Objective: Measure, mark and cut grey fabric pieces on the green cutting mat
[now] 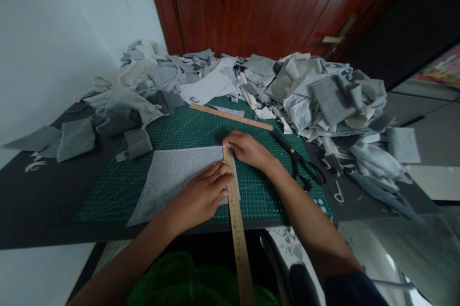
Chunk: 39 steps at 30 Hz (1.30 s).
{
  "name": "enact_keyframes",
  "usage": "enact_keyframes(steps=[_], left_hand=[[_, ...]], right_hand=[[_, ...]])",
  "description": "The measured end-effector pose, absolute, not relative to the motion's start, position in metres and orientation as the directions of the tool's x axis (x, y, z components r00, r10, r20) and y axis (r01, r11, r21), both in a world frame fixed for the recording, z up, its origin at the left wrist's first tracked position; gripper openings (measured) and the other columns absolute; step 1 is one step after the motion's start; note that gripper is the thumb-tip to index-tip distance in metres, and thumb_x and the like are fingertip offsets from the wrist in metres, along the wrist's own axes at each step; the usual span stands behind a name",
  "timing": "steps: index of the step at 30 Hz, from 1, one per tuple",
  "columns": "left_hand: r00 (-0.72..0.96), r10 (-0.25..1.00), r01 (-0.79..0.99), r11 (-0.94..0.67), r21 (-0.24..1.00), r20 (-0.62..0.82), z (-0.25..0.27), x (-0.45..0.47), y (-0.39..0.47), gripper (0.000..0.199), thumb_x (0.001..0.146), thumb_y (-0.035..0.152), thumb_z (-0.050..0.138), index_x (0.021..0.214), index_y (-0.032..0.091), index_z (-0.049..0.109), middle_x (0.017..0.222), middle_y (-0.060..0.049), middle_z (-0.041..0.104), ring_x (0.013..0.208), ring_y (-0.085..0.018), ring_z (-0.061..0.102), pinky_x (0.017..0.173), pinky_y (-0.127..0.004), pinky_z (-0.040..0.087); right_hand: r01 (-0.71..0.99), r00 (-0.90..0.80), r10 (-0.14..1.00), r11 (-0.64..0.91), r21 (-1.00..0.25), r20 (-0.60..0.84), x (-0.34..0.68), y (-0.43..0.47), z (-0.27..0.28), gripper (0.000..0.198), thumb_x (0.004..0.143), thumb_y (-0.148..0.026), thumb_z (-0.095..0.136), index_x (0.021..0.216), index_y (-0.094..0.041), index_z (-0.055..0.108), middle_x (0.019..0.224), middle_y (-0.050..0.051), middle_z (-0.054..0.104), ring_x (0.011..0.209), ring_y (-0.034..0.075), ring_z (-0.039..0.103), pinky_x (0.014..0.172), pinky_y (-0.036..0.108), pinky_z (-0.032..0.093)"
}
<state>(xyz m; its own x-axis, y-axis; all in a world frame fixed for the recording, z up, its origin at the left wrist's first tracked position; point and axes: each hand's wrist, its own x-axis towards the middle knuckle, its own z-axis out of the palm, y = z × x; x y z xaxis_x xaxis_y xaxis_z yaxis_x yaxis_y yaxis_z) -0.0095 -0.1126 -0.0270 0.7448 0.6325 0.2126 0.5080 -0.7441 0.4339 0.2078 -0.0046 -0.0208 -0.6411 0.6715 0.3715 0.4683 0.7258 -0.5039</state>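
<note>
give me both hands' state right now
Left hand: open, fingers on the wooden ruler over gray cloth.
Right hand: fingers curled at the ruler's far end; grip cannot be told.

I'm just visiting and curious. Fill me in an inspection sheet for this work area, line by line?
Surface: dark table with a green cutting mat.
Job's things: light grey cloth on the mat; wooden ruler across its right side, running past the table's near edge.
Clutter: fabric scraps heaped along the back and both sides; second ruler; black scissors.
Grip: left hand lies on the ruler; right hand touches its far end, pinch unclear.
Cables: nothing seen.
Surroundings: reddish-brown door, white wall.
</note>
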Motion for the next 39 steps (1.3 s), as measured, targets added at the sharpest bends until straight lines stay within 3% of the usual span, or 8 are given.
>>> enact_keyframes(steps=[9, 18, 26, 33, 39], left_hand=[[0.749, 0.625, 0.511, -0.756, 0.409, 0.219, -0.0342, -0.0082, -0.1134, 0.049, 0.092, -0.002, 0.046, 0.135, 0.02, 0.056, 0.153, -0.011, 0.051, 0.155, -0.026, 0.036, 0.13, -0.051, 0.031], [0.75, 0.623, 0.523, -0.764, 0.378, 0.222, -0.0324, -0.008, -0.1141, 0.04, 0.096, 0.002, 0.052, 0.132, 0.018, 0.058, 0.151, -0.012, 0.054, 0.153, -0.028, 0.039, 0.13, -0.05, 0.031], [0.742, 0.633, 0.523, -0.752, 0.4, 0.219, -0.0326, -0.0091, -0.1142, 0.043, 0.095, 0.003, 0.053, 0.134, 0.021, 0.057, 0.152, -0.009, 0.053, 0.154, -0.026, 0.038, 0.13, -0.05, 0.031], [0.73, 0.644, 0.534, -0.746, 0.397, 0.228, -0.0333, -0.0101, -0.1168, 0.05, 0.09, -0.002, 0.05, 0.135, 0.019, 0.056, 0.153, -0.012, 0.053, 0.152, -0.028, 0.041, 0.129, -0.053, 0.034], [0.733, 0.647, 0.557, -0.749, 0.36, 0.212, -0.0368, -0.0106, -0.1176, 0.05, 0.092, -0.001, 0.051, 0.138, 0.018, 0.054, 0.156, -0.014, 0.05, 0.154, -0.029, 0.038, 0.129, -0.051, 0.033]], right_hand=[[0.476, -0.639, 0.679, 0.718, -0.507, 0.361, 0.2065, -0.0077, -0.0165, 0.022, 0.1, -0.006, 0.05, 0.098, -0.018, 0.069, 0.096, 0.007, 0.064, 0.09, 0.021, 0.062, 0.084, 0.033, 0.05], [0.469, -0.64, 0.683, 0.71, -0.525, 0.351, 0.2055, -0.0083, -0.0153, 0.023, 0.1, -0.005, 0.051, 0.098, -0.018, 0.07, 0.096, 0.008, 0.065, 0.091, 0.022, 0.063, 0.086, 0.035, 0.051], [0.472, -0.645, 0.677, 0.718, -0.511, 0.356, 0.2059, -0.008, -0.0166, 0.023, 0.101, -0.006, 0.051, 0.098, -0.019, 0.07, 0.096, 0.007, 0.066, 0.091, 0.022, 0.063, 0.085, 0.034, 0.051], [0.466, -0.561, 0.698, 0.71, -0.528, 0.444, 0.2057, -0.0051, -0.019, 0.022, 0.101, -0.007, 0.053, 0.097, -0.02, 0.07, 0.095, 0.008, 0.068, 0.092, 0.023, 0.066, 0.084, 0.034, 0.052], [0.472, -0.59, 0.702, 0.7, -0.536, 0.398, 0.2029, -0.0091, -0.0175, 0.022, 0.1, -0.006, 0.054, 0.098, -0.02, 0.071, 0.095, 0.008, 0.069, 0.09, 0.023, 0.066, 0.083, 0.035, 0.053]])
